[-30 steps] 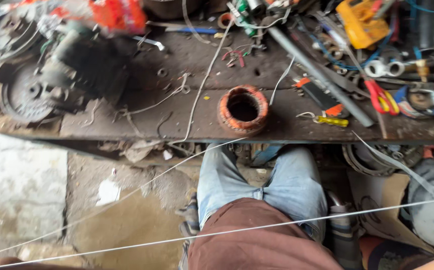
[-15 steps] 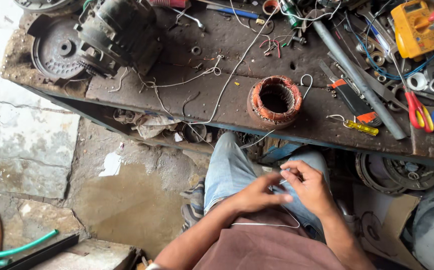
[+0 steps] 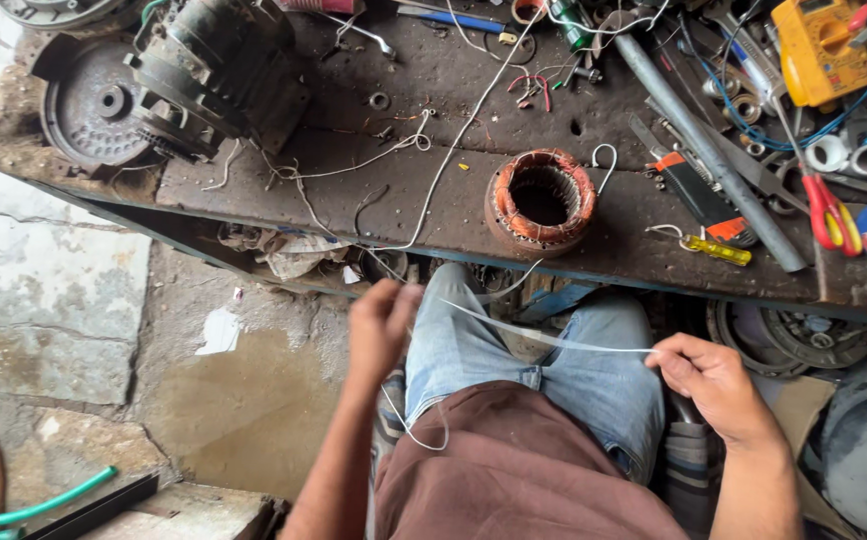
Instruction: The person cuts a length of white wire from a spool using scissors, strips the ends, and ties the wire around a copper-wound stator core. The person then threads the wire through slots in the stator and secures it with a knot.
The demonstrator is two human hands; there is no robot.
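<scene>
Below the cluttered workbench [image 3: 434, 205] — left hand [image 3: 382, 325] and right hand [image 3: 709, 375] apart over the lap, each pinching the white cord [image 3: 544, 338].

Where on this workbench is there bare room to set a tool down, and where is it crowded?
Bare patch: the dark bench top between the black motor housing and the copper-wound stator, crossed only by thin white wire. Crowded: the right end, around the steel pipe, yellow multimeter and red scissors.
</scene>
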